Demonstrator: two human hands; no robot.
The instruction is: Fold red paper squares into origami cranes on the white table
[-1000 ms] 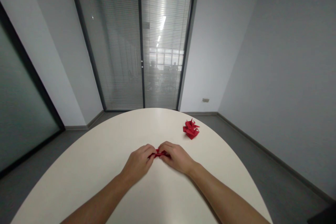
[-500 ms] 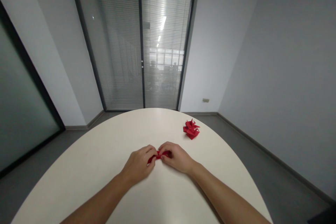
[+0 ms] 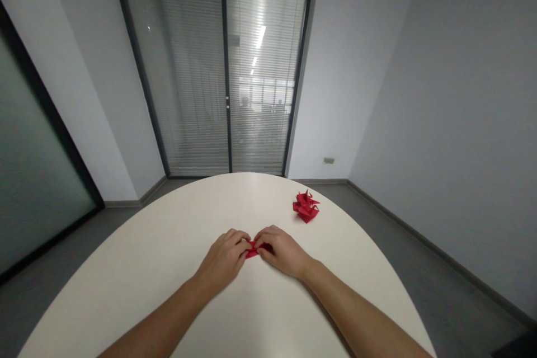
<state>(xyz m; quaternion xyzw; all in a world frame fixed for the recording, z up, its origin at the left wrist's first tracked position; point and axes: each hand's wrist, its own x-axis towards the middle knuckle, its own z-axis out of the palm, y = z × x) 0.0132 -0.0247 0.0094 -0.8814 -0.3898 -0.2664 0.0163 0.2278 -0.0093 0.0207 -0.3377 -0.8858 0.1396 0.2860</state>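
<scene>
A pale round-edged table (image 3: 146, 257) carries everything here, and over its middle the left hand (image 3: 224, 257) and the right hand (image 3: 283, 249) sit close together, fingertips nearly meeting, each with thumb and fingers pinched narrow on the same thing; beyond the right hand, toward the far right edge and well apart from both, stands a cluster of red origami cranes (image 3: 306, 207), pointed and to all appearances fully folded, though their overlap makes them hard to count; smallest in view is the red paper piece (image 3: 252, 253) between the fingertips, low over the table, a short narrow bit showing with no free points visible, so its folding looks only partway along, and how many folds remain cannot be told under the fingers; against half a second ago, the right hand and the cranes hold almost the same places, while the left hand's fingers lie flatter and further over the paper, hiding the red that showed beside its thumb and leaving a brighter sliver at the near edge
</scene>
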